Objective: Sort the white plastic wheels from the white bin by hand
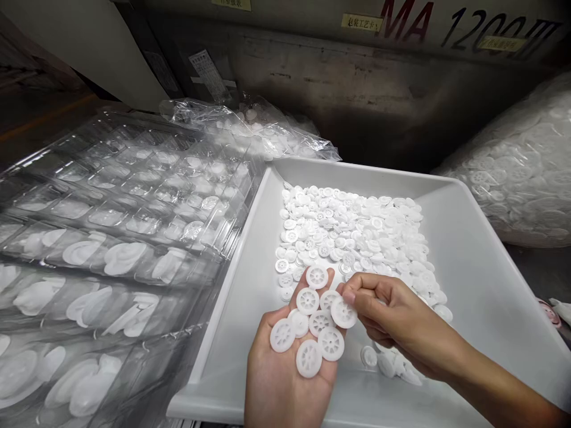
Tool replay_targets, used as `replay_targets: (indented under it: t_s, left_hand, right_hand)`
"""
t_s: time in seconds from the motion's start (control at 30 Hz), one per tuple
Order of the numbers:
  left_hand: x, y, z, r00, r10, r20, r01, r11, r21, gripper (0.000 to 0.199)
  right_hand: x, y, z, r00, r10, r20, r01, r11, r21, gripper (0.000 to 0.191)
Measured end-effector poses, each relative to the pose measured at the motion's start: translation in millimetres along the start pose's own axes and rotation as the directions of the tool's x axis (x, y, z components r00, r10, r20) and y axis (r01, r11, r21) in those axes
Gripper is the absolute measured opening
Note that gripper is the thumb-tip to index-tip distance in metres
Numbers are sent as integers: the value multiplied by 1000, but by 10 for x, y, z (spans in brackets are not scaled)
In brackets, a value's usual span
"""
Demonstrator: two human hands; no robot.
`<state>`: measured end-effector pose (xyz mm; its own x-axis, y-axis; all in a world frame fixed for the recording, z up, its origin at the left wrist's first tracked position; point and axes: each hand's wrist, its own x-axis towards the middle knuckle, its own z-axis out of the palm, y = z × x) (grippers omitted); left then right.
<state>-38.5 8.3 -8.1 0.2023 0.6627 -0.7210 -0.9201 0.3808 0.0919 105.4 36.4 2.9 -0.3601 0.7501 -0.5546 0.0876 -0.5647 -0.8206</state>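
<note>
White wheels lie spread on the left hand, which I see palm up, its fingers extended beneath them, over the near part of the grey tray. The right hand has one wheel pinched by the rim, just over the palm. On my feed a heap of wheels runs from near the tray's far edge to its middle; a small pile lies nearer the near edge. Past the left edge, clear packs hold white parts in compartments. Full clear bags sit beyond both far corners.
</note>
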Motion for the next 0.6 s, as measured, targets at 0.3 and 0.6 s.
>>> replay_targets:
  t_s: [0.3,0.6]
  left_hand:
    - [38,28,-45,997,-67,37,67,998,-15,55]
    - [44,38,-30,992,-118,34,118,993,-23,55]
  right_hand:
    - [-8,20,4,1000,30,9,-30,999,44,29]
    - [0,25,-7,1000,-4,-20,4,1000,-19,27]
